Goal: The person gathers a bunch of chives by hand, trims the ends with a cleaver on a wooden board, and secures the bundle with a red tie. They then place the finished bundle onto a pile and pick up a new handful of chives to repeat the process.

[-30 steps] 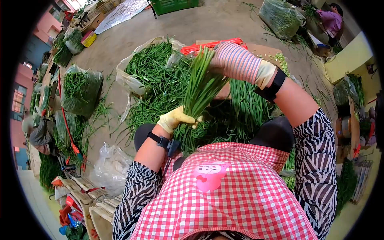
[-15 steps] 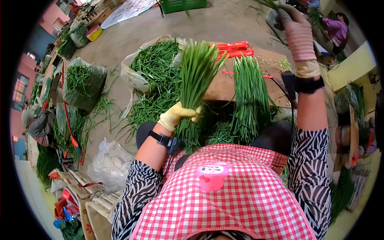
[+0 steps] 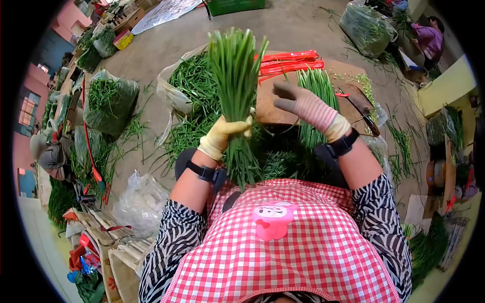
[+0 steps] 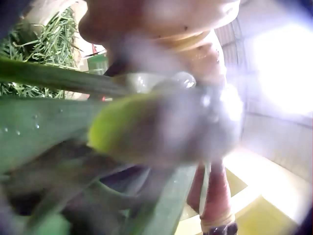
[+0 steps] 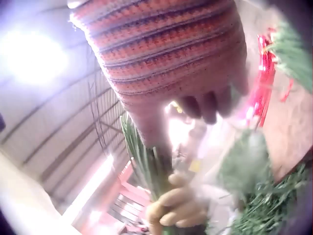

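My left hand (image 3: 226, 135), in a pale yellow glove, grips a thick bunch of garlic chives (image 3: 234, 76) around its lower middle. The pale cut ends point up and away, and the leaves hang below the fist toward the apron. To its right, my right hand (image 3: 309, 107) wears a striped knit glove with grey fingertips. Its fingers are extended and hold nothing, pointing toward the bunch. Under that arm, a second bunch of chives (image 3: 312, 135) lies over the near edge of a brown board (image 3: 270, 103). Blurred leaves (image 4: 44, 117) fill much of the left wrist view.
Red plastic strips (image 3: 290, 65) lie on the board's far side. A dark curved tool (image 3: 365, 108) and pale trimmings (image 3: 365, 83) are at its right. Loose chives spill from a plastic bag (image 3: 169, 91) at the left. A filled bag (image 3: 366, 30) stands at the far right, near another person (image 3: 428, 38).
My right hand left the bunch, swung far out to the upper right with a few stalks, and is back over the board without them. My left hand has raised the bunch slightly.
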`<control>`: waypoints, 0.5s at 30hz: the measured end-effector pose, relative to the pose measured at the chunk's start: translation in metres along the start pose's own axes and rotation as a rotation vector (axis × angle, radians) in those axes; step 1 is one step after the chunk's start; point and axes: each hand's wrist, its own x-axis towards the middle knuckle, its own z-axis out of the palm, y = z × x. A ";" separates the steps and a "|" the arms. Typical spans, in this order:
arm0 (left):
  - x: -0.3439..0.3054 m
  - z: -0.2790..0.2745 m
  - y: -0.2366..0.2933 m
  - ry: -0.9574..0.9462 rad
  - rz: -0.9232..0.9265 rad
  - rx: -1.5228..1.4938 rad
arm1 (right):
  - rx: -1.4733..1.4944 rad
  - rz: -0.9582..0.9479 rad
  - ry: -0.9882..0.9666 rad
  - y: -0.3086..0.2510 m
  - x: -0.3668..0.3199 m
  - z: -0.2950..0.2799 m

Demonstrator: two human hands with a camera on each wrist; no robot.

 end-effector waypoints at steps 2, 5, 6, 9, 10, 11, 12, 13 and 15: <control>0.010 0.016 -0.001 0.089 -0.007 0.164 | 0.132 -0.029 -0.027 -0.032 0.011 0.005; 0.031 0.030 -0.030 0.345 0.154 0.631 | 0.307 -0.004 0.018 0.011 0.047 0.064; 0.035 0.036 -0.040 0.441 0.279 0.877 | 0.236 0.039 0.076 -0.007 0.042 0.063; 0.056 0.031 -0.069 0.394 0.509 1.290 | 0.636 0.020 0.309 -0.009 0.036 0.085; 0.042 0.049 -0.055 0.389 0.427 1.299 | 0.619 0.062 0.402 -0.013 0.035 0.086; 0.027 0.070 -0.040 0.383 0.344 1.311 | 0.665 0.114 0.391 -0.013 0.033 0.082; 0.018 0.074 -0.033 0.335 0.292 1.297 | 0.713 0.166 0.382 -0.008 0.030 0.078; 0.010 0.075 -0.028 0.289 0.242 1.283 | 0.760 0.215 0.371 -0.002 0.027 0.074; -0.002 0.053 -0.019 0.092 0.067 1.334 | 0.826 0.346 0.351 0.012 0.026 0.066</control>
